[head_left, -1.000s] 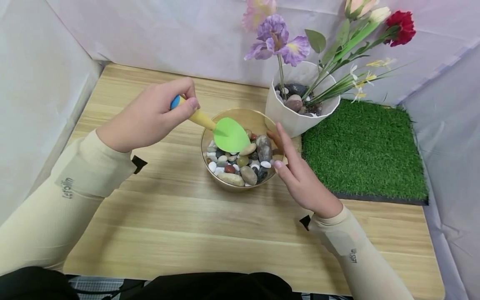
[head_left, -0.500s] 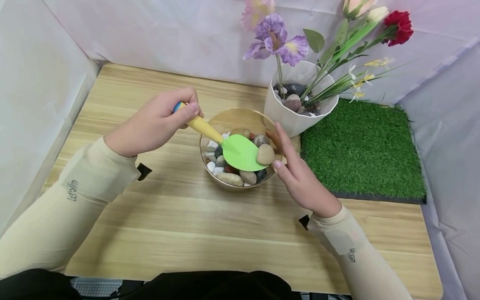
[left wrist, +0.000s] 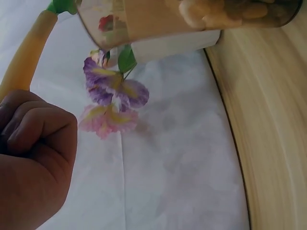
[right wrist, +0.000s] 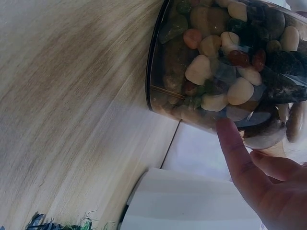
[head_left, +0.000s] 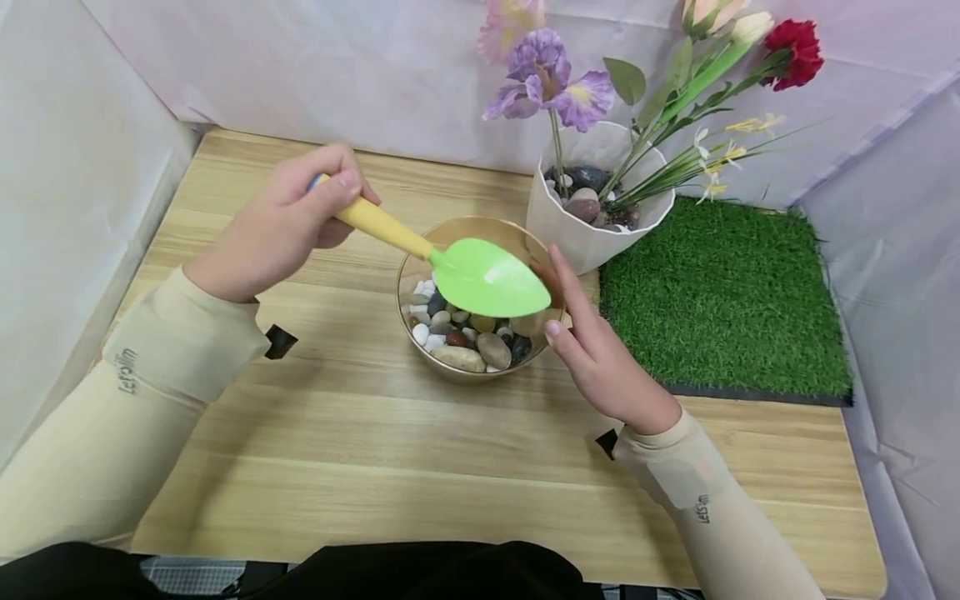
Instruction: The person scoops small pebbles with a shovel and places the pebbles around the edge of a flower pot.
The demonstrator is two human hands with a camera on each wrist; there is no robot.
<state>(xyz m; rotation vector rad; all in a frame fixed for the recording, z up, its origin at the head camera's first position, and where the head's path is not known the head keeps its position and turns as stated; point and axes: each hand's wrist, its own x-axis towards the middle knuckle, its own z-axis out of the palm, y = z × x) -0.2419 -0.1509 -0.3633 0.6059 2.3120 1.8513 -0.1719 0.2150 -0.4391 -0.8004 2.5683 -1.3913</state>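
My left hand point(head_left: 288, 218) grips the yellow handle of a garden trowel point(head_left: 491, 277) with a blue end. Its green blade hangs over a clear, gold-tinted bowl point(head_left: 465, 377), and no stone shows on it. Mixed pebbles point(head_left: 453, 337) lie in the bowl, partly hidden under the blade. Near the blade tip, a tan stone point(head_left: 529, 323) rests at the bowl's right side. My right hand point(head_left: 611, 362) touches that side with extended fingers; a fingertip point(right wrist: 225, 127) meets the outer wall in the right wrist view. Curled fingers point(left wrist: 36, 124) wrap the handle in the left wrist view.
A white pot point(head_left: 581, 242) with stones and artificial flowers point(head_left: 551, 79) stands right behind the bowl. An artificial grass mat point(head_left: 727, 308) lies to the right. The wooden table point(head_left: 420, 475) is bordered by white cloth walls point(head_left: 337, 75).
The trowel blade dipped among the pebbles and carried a tan stone to the bowl's right side. Now it is raised, the stone is off it, and my left hand has drawn back leftward.
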